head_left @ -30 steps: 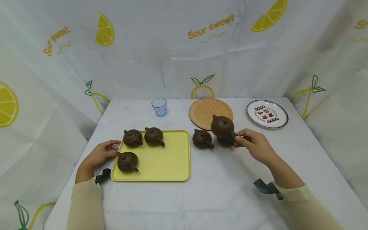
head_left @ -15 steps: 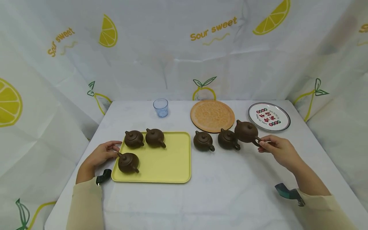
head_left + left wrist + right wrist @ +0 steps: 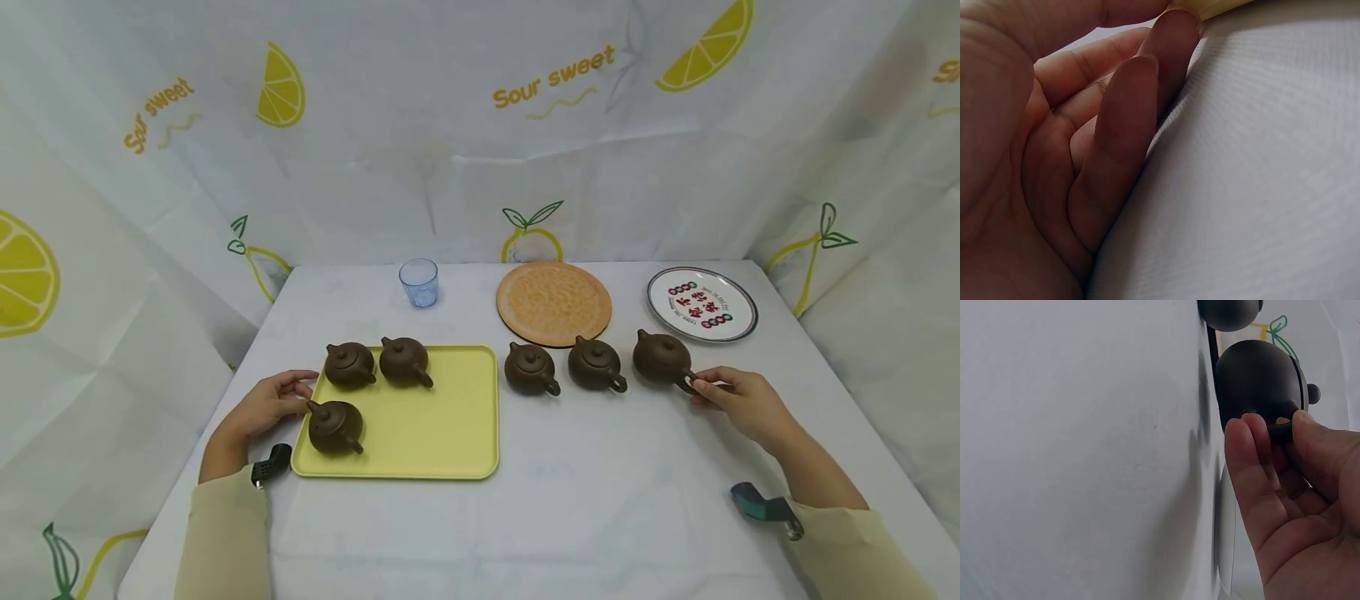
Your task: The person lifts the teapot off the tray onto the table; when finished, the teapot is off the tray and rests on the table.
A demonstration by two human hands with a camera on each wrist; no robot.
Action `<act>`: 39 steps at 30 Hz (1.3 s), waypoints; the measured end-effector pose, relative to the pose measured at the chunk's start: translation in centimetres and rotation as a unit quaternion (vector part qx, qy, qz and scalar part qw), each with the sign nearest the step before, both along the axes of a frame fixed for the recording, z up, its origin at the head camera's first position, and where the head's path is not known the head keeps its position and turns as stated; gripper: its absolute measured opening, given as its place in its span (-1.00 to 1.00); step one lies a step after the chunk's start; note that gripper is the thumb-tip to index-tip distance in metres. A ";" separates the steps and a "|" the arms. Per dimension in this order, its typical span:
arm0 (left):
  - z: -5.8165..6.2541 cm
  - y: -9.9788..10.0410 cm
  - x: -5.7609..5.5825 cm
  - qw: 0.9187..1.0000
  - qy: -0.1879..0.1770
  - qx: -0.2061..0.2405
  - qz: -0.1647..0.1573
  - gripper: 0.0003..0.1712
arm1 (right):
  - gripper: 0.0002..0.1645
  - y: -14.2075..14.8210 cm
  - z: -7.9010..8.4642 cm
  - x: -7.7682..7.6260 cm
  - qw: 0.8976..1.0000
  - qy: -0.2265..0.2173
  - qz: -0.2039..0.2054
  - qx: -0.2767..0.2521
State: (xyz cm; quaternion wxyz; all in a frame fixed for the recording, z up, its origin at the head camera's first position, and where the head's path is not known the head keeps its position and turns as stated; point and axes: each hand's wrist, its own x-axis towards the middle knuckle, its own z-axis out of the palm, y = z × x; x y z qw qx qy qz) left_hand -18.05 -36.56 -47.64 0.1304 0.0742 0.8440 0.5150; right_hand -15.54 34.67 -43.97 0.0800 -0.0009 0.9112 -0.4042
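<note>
My right hand [image 3: 750,404] pinches the handle of a dark brown teapot [image 3: 662,358] between thumb and fingers. This teapot stands upright at the right end of a row, beside two similar teapots, one in the middle [image 3: 594,363] and one at the left [image 3: 530,369]. In the right wrist view the held teapot [image 3: 1260,378] shows its round body and lid knob. My left hand [image 3: 266,406] holds the left rim of a yellow tray [image 3: 427,433]; its edge [image 3: 1225,7] meets the fingertips in the left wrist view. Three brown teapots [image 3: 336,427] sit on the tray's left half.
Behind the row lies a round tan board [image 3: 553,302]. A white plate [image 3: 702,304] with red lettering is at the back right, and a blue glass [image 3: 419,283] stands at the back left. White cloth with lemon prints hangs around the table.
My right hand has carried the teapot rightward and then lowered it to the right end of the row, uncovering the middle teapot. The left hand has stayed at the tray.
</note>
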 end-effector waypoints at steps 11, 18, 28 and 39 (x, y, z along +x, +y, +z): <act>-0.6 -0.3 -0.3 1.000 0.000 0.003 -0.006 -0.34 | -0.45 1.0 -1.1 -0.2 1.000 0.003 0.003 0.000; -0.5 -0.3 -0.2 1.000 -0.004 0.011 -0.003 -0.35 | -0.45 1.1 -1.2 -0.2 1.000 -0.009 0.009 -0.017; -0.4 -0.1 -0.2 1.000 -0.009 0.012 0.008 -0.33 | -0.42 0.8 1.2 -0.6 0.999 0.024 0.000 0.041; -0.4 0.0 -0.3 1.000 -0.007 0.004 0.008 -0.34 | -0.64 -8.5 3.7 -2.3 0.992 0.060 0.078 -0.075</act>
